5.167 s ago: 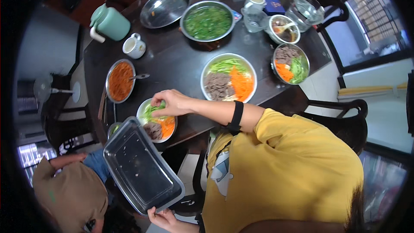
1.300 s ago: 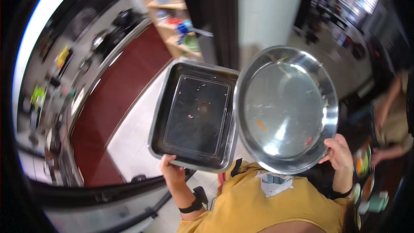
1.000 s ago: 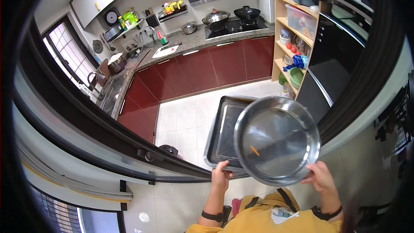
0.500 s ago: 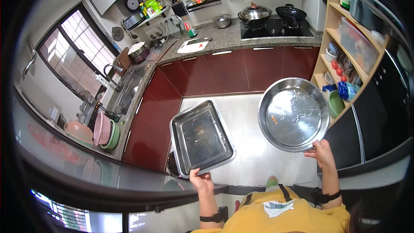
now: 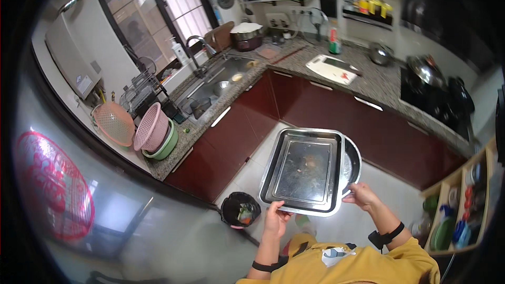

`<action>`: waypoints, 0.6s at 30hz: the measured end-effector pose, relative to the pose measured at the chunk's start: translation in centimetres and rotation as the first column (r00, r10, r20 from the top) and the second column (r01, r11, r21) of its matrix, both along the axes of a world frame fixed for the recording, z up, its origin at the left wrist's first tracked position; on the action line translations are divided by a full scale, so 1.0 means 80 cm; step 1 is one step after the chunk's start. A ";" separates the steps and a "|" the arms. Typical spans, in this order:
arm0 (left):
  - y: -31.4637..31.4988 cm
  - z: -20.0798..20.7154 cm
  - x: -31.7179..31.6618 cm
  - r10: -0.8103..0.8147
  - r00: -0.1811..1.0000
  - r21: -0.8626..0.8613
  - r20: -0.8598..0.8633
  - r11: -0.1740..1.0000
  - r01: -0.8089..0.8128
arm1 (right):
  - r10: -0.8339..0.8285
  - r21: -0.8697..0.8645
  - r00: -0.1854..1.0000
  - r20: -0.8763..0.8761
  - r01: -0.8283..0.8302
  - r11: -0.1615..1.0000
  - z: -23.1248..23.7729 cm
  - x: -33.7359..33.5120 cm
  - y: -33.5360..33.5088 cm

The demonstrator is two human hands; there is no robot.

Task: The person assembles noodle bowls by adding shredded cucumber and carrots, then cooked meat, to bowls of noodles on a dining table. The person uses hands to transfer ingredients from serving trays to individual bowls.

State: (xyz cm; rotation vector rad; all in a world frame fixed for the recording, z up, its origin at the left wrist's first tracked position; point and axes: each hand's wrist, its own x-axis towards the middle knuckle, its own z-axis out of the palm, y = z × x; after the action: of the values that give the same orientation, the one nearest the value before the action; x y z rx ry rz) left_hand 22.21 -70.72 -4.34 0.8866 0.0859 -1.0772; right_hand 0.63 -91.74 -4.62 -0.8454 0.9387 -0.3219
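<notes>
My left hand (image 5: pixel 276 220) grips the near edge of a rectangular metal baking tray (image 5: pixel 305 165), its thumb over the rim. Small brownish scraps lie on the tray's dark, shiny bottom. In my right hand (image 5: pixel 363 197) is a round metal pan (image 5: pixel 352 165), held by its near right rim. The tray overlaps the pan and hides most of it; whether the two touch I cannot tell. Both are held out in front of me above the floor.
A black waste bin (image 5: pixel 240 209) with scraps inside stands on the floor at left. Ahead left is a sink (image 5: pixel 215 85), beside stacked pink and green baskets (image 5: pixel 152 129). A cutting board (image 5: pixel 332 69) with a knife lies on the counter. Wooden shelves (image 5: pixel 452 200) stand at right.
The pan has moved left and is now partly behind the tray. My hands have come closer together. The view has turned left, bringing the waste bin and sink into fuller sight.
</notes>
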 end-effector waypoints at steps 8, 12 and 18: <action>-0.188 0.019 0.241 0.132 0.982 0.098 0.135 0.984 -0.146 | 0.205 0.029 0.979 0.002 -0.205 0.978 0.008 0.297 -0.228; -0.281 0.030 0.373 0.230 0.937 0.216 0.261 0.933 -0.289 | 0.314 0.051 0.947 0.061 -0.317 0.947 0.002 0.455 -0.334; -0.389 0.018 0.607 0.211 0.964 0.186 0.161 0.953 -0.240 | 0.437 0.125 0.893 0.104 -0.448 0.885 -0.016 0.712 -0.485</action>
State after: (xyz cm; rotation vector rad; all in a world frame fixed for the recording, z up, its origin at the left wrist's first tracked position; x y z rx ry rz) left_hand 70.75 -101.88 -2.89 1.1073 0.1799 -0.7985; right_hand 57.61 -130.51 -5.92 -0.8804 0.6660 0.1127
